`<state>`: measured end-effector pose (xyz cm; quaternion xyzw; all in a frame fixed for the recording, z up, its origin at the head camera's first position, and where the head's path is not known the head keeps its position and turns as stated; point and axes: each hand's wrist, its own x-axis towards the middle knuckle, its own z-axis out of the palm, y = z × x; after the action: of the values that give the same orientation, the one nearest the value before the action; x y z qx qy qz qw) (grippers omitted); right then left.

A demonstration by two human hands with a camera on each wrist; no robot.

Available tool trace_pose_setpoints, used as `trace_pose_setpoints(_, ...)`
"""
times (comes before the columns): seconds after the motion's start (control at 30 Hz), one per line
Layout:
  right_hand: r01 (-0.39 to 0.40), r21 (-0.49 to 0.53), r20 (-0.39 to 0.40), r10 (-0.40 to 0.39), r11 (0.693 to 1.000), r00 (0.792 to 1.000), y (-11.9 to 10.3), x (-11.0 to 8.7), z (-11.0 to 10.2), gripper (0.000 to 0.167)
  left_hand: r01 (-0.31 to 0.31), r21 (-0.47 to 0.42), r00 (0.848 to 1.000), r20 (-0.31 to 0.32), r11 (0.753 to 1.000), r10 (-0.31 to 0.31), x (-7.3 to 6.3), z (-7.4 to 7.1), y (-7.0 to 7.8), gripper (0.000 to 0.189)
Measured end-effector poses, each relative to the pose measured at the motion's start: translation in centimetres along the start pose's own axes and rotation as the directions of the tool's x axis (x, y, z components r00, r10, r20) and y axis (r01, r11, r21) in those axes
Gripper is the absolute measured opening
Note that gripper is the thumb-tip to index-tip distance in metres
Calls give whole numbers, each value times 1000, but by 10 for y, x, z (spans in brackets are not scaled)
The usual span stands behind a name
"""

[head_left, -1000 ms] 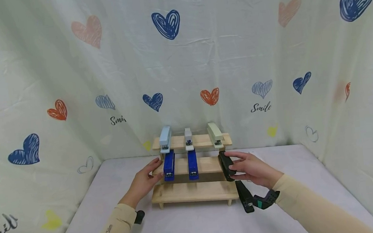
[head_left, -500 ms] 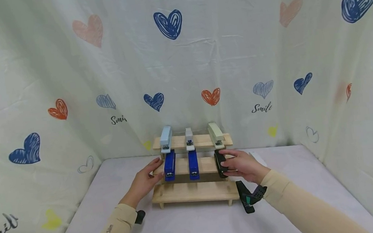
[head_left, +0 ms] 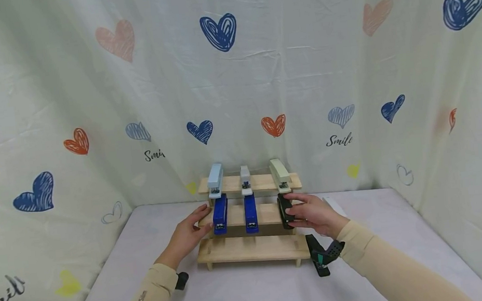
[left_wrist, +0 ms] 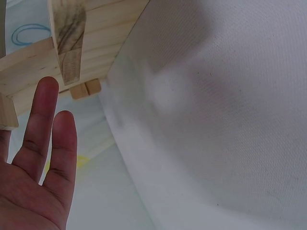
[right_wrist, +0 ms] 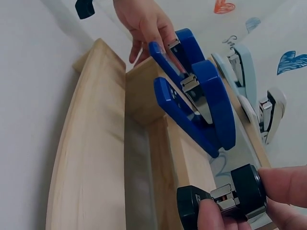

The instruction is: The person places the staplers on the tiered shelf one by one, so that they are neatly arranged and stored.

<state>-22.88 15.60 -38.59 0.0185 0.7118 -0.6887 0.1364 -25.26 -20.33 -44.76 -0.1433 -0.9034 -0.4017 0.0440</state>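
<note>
In the head view, my right hand [head_left: 317, 215] pinches a black stapler [head_left: 285, 211] at the right end of the middle tier of a stepped wooden rack [head_left: 252, 249]. The right wrist view shows thumb and fingers about the stapler's front end [right_wrist: 247, 191]. My left hand [head_left: 187, 234] rests at the left end of that tier, beside a blue stapler [head_left: 220, 214]; in the left wrist view two of its fingers [left_wrist: 43, 124] are straight. A second blue stapler [head_left: 250, 213] stands mid-tier.
The top tier bears a light blue stapler [head_left: 215, 179], a grey one [head_left: 245, 179] and a pale green one [head_left: 280, 175]. Another black stapler [head_left: 316, 255] lies on the table right of the rack, partly behind the wrist strap. A patterned curtain [head_left: 233, 73] hangs behind.
My right hand has moved left with the black stapler, bringing it from the tier's right edge onto the middle tier and straightening it. My left hand has stayed put.
</note>
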Motion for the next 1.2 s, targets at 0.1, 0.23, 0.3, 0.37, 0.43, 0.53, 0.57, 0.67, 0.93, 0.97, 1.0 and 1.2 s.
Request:
trace_pose_setpoints(0.1,0,-1,0,0,1000,1000,0,0,-1,52,-1,1,1000,1,1000,1,0,0,0,55)
trace_pose_setpoints(0.23,3,-5,0,-3,1000,1000,0,0,-1,52,-3,1,1000,0,1000,3,1,1,0,55)
trace_pose_setpoints(0.3,5,-6,-2,-5,1000,1000,1,0,-2,52,-3,2,1000,0,1000,3,0,1,0,55)
trace_pose_setpoints(0.37,7,-8,-2,-7,1000,1000,1,0,-2,52,0,1,1000,-2,1000,0,0,1,0,55)
trace_pose_setpoints(0.43,8,-9,-2,-8,1000,1000,2,0,-2,52,0,4,1000,-4,1000,0,0,0,1,55)
trace_pose_setpoints(0.53,8,-10,-2,-8,1000,1000,2,0,-2,51,2,-2,1000,-9,1000,-2,-1,0,3,54)
trace_pose_setpoints(0.57,9,-11,-1,-9,1000,1000,2,0,-2,51,0,-3,1000,-10,1000,0,-2,-1,4,54)
trace_pose_setpoints(0.67,12,-16,0,-12,1000,1000,2,-1,-2,52,0,-7,1000,-11,1000,0,-3,-1,5,54)
trace_pose_setpoints(0.93,16,-24,-3,-16,1000,1000,2,-1,-1,52,-10,3,1000,-23,1000,10,-4,0,4,54)
trace_pose_setpoints(0.97,16,-23,-4,-16,1000,1000,2,-1,-1,52,-10,1,1000,-22,1000,10,-4,0,3,54)
trace_pose_setpoints(1.0,16,-25,-4,-16,1000,1000,2,-1,-1,52,-8,0,1000,-19,1000,8,-3,0,3,54)
trace_pose_setpoints(1.2,15,-28,-12,-15,999,1000,2,0,-1,51,1,-1,1000,-6,1000,-1,-2,0,2,55)
